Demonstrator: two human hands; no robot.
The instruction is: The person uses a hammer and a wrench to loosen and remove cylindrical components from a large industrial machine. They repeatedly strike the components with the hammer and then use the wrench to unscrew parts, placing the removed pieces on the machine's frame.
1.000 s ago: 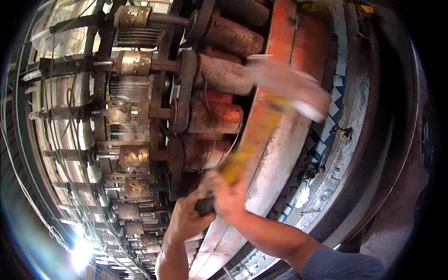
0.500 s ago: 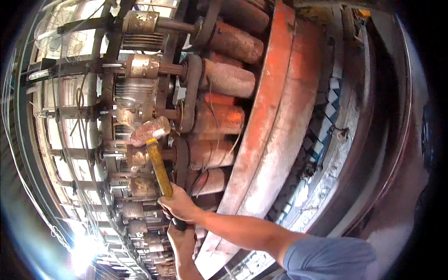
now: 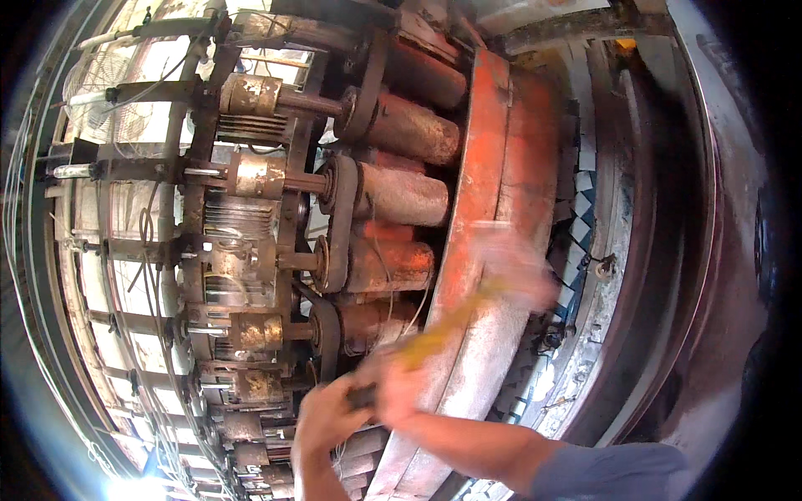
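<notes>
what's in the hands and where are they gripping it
A yellow-handled hammer, motion-blurred. Both the left hand and the right hand grip the dark lower end of its handle, the head out over the orange rim.

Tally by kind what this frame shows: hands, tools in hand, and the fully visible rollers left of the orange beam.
Hands: 2, left hand and right hand
Hammers: 1, yellow-handled hammer, motion-blurred
Rollers: 4, such as the top roller, beside the orange beam
Total: 7
</notes>
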